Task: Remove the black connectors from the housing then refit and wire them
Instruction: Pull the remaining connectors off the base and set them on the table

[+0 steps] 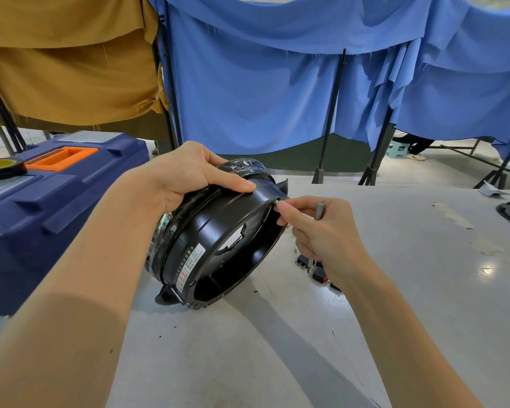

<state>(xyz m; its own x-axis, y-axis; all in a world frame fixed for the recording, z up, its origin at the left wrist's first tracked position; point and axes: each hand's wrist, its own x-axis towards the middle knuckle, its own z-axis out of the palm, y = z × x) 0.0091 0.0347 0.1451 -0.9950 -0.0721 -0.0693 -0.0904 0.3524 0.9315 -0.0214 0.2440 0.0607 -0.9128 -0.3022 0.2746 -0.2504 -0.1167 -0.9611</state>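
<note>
A round, glossy black plastic housing (pixel 218 231) stands tilted on its edge on the pale grey, smooth table (pixel 395 304), its open ring facing right and toward the camera. A white printed label is stuck to its outer wall and a small pointed lug juts out at its lower rim. The left hand (pixel 195 175) grips the housing from above, with fingers curled over the top edge and the thumb laid flat along the outer band. The right hand (pixel 321 231) has its fingers drawn in. Thumb and forefinger meet at the housing's upper right rim on something small and pale that is too small to make out. A slim grey metal tool (pixel 319 208) is held in the same hand, its blunt end poking up past the knuckles. Just below that hand, a few small black connectors (pixel 317 270) with metal pins lie on the table beside the housing. At the left sits a dark blue moulded plastic toolbox (pixel 71 201) with an orange recessed handle, and a roll of tape (pixel 0 169) rests on its lid. Behind the table, creased blue cloth (pixel 262 83) and mustard cloth (pixel 71 54) hang over thin black stands.
</note>
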